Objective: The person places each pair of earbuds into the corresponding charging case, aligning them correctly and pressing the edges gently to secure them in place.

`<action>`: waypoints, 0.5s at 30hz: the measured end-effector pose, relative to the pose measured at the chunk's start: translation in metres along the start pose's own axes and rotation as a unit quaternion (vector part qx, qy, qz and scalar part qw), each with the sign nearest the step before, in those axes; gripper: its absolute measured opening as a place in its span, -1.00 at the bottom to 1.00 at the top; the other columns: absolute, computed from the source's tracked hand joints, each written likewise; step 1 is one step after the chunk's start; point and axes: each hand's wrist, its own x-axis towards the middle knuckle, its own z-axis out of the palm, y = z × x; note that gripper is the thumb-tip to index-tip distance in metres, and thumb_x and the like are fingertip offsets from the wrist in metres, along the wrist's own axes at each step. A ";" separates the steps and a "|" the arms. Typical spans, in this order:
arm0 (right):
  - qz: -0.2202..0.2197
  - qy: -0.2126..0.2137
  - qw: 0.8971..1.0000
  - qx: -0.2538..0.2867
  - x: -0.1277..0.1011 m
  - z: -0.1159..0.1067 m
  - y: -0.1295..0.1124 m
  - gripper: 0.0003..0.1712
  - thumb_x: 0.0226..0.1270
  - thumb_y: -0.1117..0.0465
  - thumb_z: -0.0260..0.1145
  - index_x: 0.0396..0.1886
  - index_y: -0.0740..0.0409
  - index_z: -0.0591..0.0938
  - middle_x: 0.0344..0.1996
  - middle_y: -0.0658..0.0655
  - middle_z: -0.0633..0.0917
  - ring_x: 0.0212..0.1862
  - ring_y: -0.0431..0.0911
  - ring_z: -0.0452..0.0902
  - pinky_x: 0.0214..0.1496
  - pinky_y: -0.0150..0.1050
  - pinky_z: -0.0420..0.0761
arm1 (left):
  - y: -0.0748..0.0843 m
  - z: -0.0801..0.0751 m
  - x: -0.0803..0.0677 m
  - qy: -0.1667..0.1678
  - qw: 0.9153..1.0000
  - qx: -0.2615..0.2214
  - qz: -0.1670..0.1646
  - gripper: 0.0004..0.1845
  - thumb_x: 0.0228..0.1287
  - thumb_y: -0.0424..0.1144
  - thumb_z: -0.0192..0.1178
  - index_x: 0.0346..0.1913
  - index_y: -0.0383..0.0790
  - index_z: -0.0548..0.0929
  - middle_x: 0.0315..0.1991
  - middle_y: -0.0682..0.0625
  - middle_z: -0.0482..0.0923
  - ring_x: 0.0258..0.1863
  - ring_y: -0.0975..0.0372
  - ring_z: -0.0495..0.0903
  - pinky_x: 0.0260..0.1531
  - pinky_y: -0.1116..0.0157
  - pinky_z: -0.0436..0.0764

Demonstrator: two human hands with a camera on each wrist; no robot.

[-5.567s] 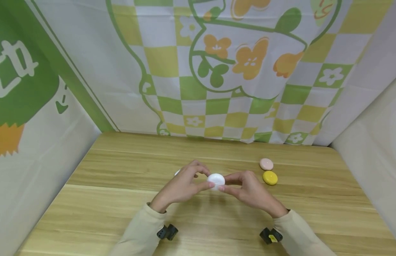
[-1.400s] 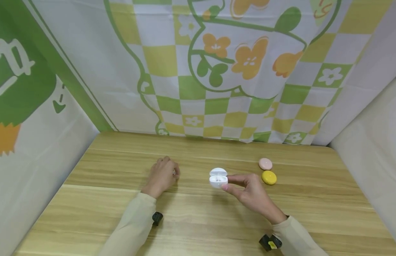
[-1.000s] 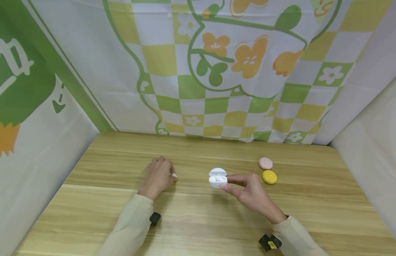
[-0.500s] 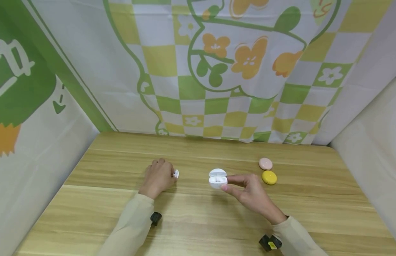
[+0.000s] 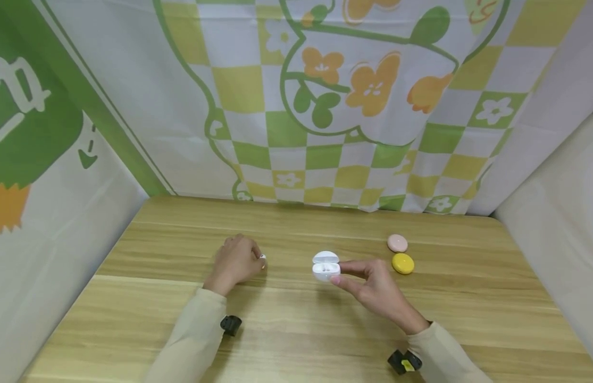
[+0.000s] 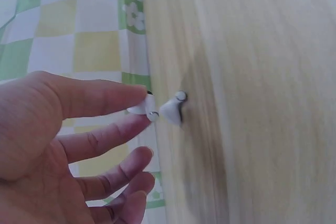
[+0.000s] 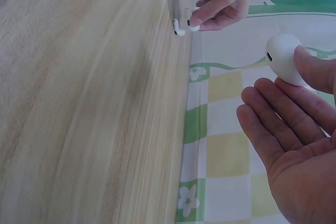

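My left hand (image 5: pixel 235 261) is low over the left-centre of the table, pinching a white wireless earbud (image 6: pixel 151 109) between thumb and forefinger. A second white earbud (image 6: pixel 171 110) lies on the wood just beside it, apart from the fingers in the left wrist view. In my right hand (image 5: pixel 381 290), thumb and fingers grip a white earbud charging case (image 5: pixel 326 269) by its right side, above the table. The case's lid stands raised, and the inside faces me. In the right wrist view only the rounded outside of the case (image 7: pixel 283 59) shows.
A pink round case (image 5: pixel 397 243) and a yellow round case (image 5: pixel 403 263) lie beyond my right hand on the wooden table (image 5: pixel 296 340). A patterned cloth (image 5: pixel 325 159) hangs along the back edge, with more cloth at both sides.
Earlier both hands held the closed case; its lid has since been opened. My left hand moved left to the earbuds and now pinches one. The right hand stays nearly still.
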 end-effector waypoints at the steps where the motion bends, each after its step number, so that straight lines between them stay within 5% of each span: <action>1: 0.001 -0.001 1.000 0.002 0.000 0.000 0.000 -0.79 0.24 0.33 0.51 -0.13 0.26 0.80 -0.13 0.13 0.80 0.01 -0.03 0.72 0.13 -0.05 0.63 | 0.000 -0.001 0.000 0.000 1.000 -0.014 0.003 -0.86 0.23 -0.17 0.42 -0.30 -0.19 0.80 -0.06 -0.17 0.62 -0.07 -0.07 0.51 -0.11 -0.02 0.52; 8: 0.005 -0.006 1.000 0.010 0.000 0.000 -0.002 -0.78 0.26 0.30 0.50 -0.11 0.25 0.80 -0.12 0.14 0.79 0.03 0.00 0.70 0.16 -0.04 0.61 | 0.004 -0.006 -0.001 -0.025 0.988 -0.150 0.001 -0.80 0.34 -0.17 0.34 -0.15 -0.25 0.77 -0.11 -0.11 0.69 -0.25 0.11 0.61 -0.33 0.15 0.62; 15: 0.001 -0.001 1.000 0.009 0.000 0.000 -0.002 -0.78 0.27 0.29 0.50 -0.11 0.25 0.80 -0.11 0.15 0.79 0.04 0.02 0.70 0.16 -0.04 0.61 | 0.012 -0.002 -0.001 -0.011 0.981 -0.195 0.017 -0.85 0.31 -0.23 0.36 -0.21 -0.26 0.74 -0.29 -0.01 0.66 -0.27 0.17 0.63 -0.21 0.16 0.64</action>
